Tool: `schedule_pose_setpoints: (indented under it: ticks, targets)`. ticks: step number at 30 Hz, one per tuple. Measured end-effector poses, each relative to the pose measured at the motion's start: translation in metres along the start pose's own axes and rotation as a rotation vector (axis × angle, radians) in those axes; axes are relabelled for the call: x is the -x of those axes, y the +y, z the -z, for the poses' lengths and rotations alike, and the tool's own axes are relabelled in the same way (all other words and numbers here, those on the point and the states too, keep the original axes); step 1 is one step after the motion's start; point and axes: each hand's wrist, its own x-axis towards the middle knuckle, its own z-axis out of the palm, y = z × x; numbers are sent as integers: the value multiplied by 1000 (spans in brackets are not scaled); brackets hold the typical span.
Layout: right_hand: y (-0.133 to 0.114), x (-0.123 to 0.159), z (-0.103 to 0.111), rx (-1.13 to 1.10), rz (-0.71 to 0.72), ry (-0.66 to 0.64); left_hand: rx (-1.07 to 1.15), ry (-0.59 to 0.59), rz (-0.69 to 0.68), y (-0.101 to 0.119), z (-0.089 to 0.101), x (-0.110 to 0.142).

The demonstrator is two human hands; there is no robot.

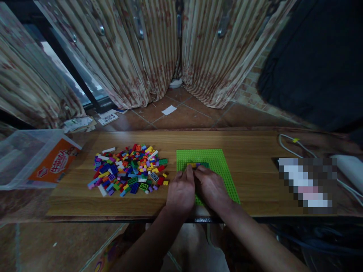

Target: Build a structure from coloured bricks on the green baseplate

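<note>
A bright green studded baseplate [222, 162] lies on the wooden board, partly covered by my hands. On it sits a short row of building bricks [193, 165], with yellow at the left, purple beside it and dark green towards the right. My left hand [182, 189] has its fingers closed and pressed against the near side of these bricks. Close beside it, my right hand [211, 185] is also closed, its fingertips on the same row. Both hands nearly touch each other, and the undersides of the fingers are hidden.
A pile of loose, many-coloured building bricks [129, 172] spreads left of the baseplate. At the far left stands a clear plastic bin [25, 158] with an orange label. A white cable [297, 145] and a blurred-out object [307, 185] lie at the right of the wooden board [255, 170].
</note>
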Motion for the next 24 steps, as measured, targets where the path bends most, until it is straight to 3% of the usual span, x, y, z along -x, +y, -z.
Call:
schedule_pose_setpoints:
  ticks: [7, 15, 20, 24]
  targets:
    - [6, 3, -10, -89, 31, 90, 69, 56, 12, -10, -6, 5]
    - [18, 8, -13, -452, 32, 215, 527, 189, 58, -27, -8, -2]
    - [29, 6, 0, -675, -153, 439, 595, 204, 137, -29, 2, -6]
    - [37, 2, 7, -753, -287, 588, 538, 242, 125, -32, 5, -10]
